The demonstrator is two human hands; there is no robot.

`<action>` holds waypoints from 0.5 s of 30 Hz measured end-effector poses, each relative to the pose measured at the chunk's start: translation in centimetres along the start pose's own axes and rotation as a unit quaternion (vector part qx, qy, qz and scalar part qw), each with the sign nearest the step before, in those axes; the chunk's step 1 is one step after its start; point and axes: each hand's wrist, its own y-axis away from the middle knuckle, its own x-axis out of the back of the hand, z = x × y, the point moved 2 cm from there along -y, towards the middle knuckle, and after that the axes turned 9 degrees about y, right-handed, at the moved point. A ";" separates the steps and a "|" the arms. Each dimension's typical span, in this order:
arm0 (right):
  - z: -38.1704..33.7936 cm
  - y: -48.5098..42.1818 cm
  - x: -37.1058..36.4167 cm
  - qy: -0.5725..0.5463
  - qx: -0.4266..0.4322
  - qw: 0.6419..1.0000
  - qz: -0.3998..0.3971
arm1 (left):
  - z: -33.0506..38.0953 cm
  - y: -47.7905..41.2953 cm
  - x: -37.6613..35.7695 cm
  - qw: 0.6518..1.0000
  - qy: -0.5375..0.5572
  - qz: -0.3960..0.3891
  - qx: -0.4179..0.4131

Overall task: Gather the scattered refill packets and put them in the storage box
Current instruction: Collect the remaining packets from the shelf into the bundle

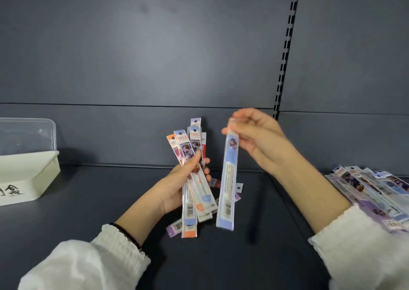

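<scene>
Bundle of refill packets (190, 210), fanned and roughly upright, gripped in the left hand (177, 185); the thumb lies across the front of the bundle and the fingertips curl round its far side. A single blue refill packet (228, 185) hangs vertically just right of the bundle, pinched at its top end between the thumb and fingers of the right hand (259, 139); the top edge is blurred. Both hands are raised above the dark shelf (88, 201).

A few loose packets (174, 226) lie on the shelf under the hands, largely hidden by the held ones. A further heap of packets (374, 192) lies overlapping at the right edge, beside the right sleeve (365, 252).

The white storage box (28, 174), with handwritten characters on its front, stands at the far left, well apart from the hands; a clear lid (26, 134) leans upright behind it. A dark band (126, 234) circles the left wrist. Behind: grey back panel (155, 46) and slotted upright (285, 46).
</scene>
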 end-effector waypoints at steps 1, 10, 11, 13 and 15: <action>0.5 -0.2 -0.9 0.043 0.000 0.999 -0.010 | 0.0 0.2 -0.3 1.000 -0.007 -0.010 0.009; 3.8 -1.5 -3.6 0.205 0.024 0.977 0.057 | -0.5 0.6 -0.4 0.998 -0.054 -0.039 0.015; 4.0 -1.4 -3.6 0.203 0.028 0.977 0.056 | -0.4 0.5 -0.4 0.998 -0.046 -0.040 0.008; 4.4 -1.0 -3.2 0.228 0.047 0.970 0.064 | -0.2 0.2 -0.1 0.999 -0.004 -0.034 -0.012; 5.1 -0.5 -2.0 0.271 0.065 0.957 0.086 | 0.5 -0.2 0.7 0.997 0.068 -0.016 -0.034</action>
